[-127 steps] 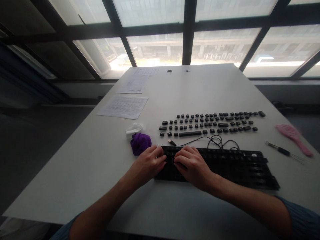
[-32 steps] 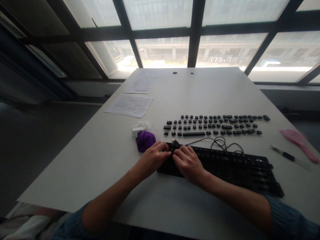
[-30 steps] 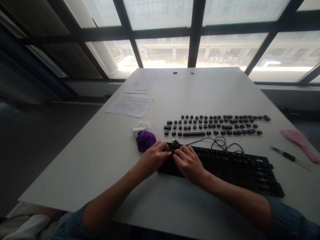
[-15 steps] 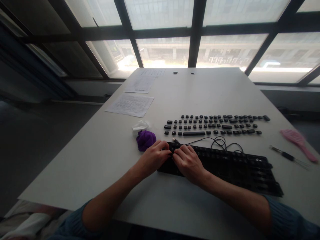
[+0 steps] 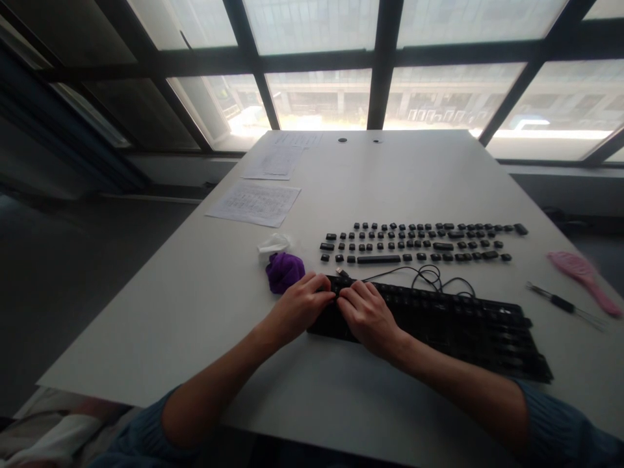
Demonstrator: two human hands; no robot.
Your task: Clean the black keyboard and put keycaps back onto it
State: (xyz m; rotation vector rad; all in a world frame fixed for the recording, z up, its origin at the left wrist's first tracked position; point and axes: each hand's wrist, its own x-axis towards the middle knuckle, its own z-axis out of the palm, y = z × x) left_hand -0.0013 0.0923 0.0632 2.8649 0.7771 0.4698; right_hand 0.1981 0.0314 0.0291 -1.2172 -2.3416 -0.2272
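Note:
A black keyboard [image 5: 448,331] lies at a slant on the white table, many of its upper-left keys stripped of caps as far as I can see. My left hand [image 5: 305,302] is over its left end, with thumb and fingers closed in a pinch. Close beside it, my right hand [image 5: 368,315] rests on the keyboard with curled fingers, its fingertips nearly meeting the left ones. What lies between the fingertips is too small and dark to make out. Behind the keyboard, loose black keycaps [image 5: 416,245] are laid out in several rows, a long space bar [image 5: 379,260] among them.
A purple cloth [image 5: 284,273] and a crumpled white tissue [image 5: 274,244] lie left of the keyboard. The keyboard's cable [image 5: 433,276] loops behind it. At right are a keycap puller [image 5: 563,304] and a pink brush [image 5: 582,276]. Printed sheets [image 5: 256,203] lie at the far left.

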